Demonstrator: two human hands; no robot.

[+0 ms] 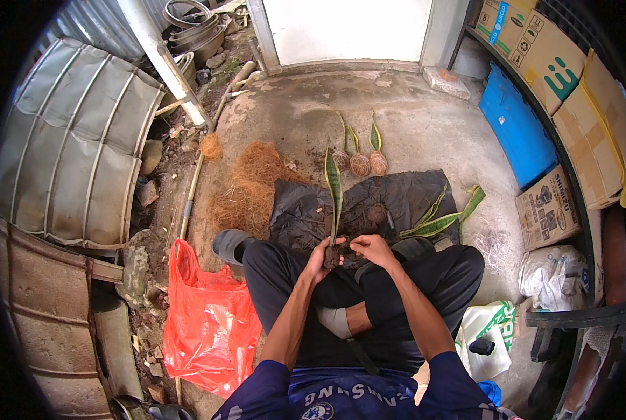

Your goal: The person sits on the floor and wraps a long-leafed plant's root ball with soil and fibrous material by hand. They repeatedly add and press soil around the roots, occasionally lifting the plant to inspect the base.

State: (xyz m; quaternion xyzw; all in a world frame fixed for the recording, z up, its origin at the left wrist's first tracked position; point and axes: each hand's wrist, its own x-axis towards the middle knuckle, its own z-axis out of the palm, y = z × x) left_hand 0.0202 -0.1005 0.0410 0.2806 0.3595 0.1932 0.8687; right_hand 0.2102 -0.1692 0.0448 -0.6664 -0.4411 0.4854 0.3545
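A blue shirt (358,393) lies nearest; the left hand (317,262) clasps a soil clump (332,257), the right hand (373,249) bunched beside it, grip unclear. Uneven pressure could crumble it; the leaf (333,189) might tip.

Plant (334,185): base hidden in soil (332,259). Right hand (373,249): fingertip contact too small to determine. Door (348,29): cropped by upper edge; shirt (358,397): by lower edge.

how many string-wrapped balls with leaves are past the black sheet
3, in a row beyond the black sheet: left ball, middle ball, right ball. None seems hidden there.
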